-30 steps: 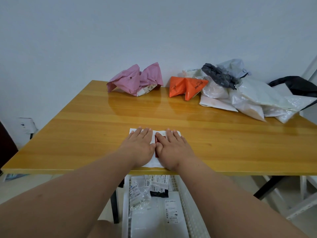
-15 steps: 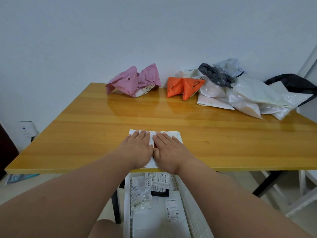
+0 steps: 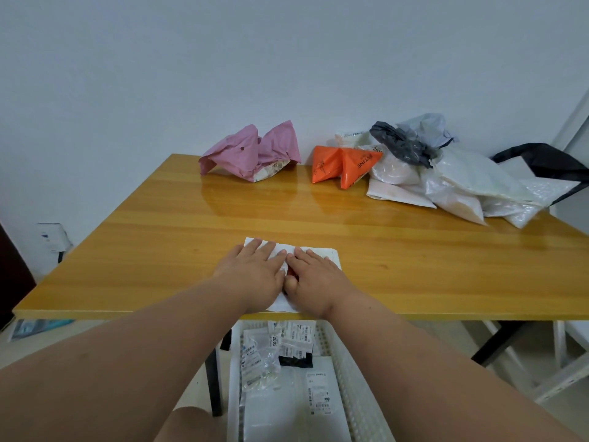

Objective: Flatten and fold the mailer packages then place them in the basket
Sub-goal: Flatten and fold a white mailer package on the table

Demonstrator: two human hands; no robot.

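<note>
A folded white mailer (image 3: 328, 255) with a red patch lies flat at the near edge of the wooden table (image 3: 159, 244). My left hand (image 3: 255, 275) and my right hand (image 3: 314, 282) press on it side by side, fingers straight, covering most of it. Below the table edge stands a white basket (image 3: 345, 371) holding several flattened white mailers and a black one. Crumpled mailers wait at the table's far side: a pink one (image 3: 255, 151), an orange one (image 3: 344, 164) and a heap of white, grey and black ones (image 3: 452, 177).
The wall rises right behind the table's far edge. A black table leg (image 3: 497, 342) slants down at the right, next to a white frame (image 3: 561, 371). A white box (image 3: 52, 236) sits on the floor at the left.
Both hands have slid a little toward me over the white mailer, uncovering more of its far edge. The pile at the back has not moved.
</note>
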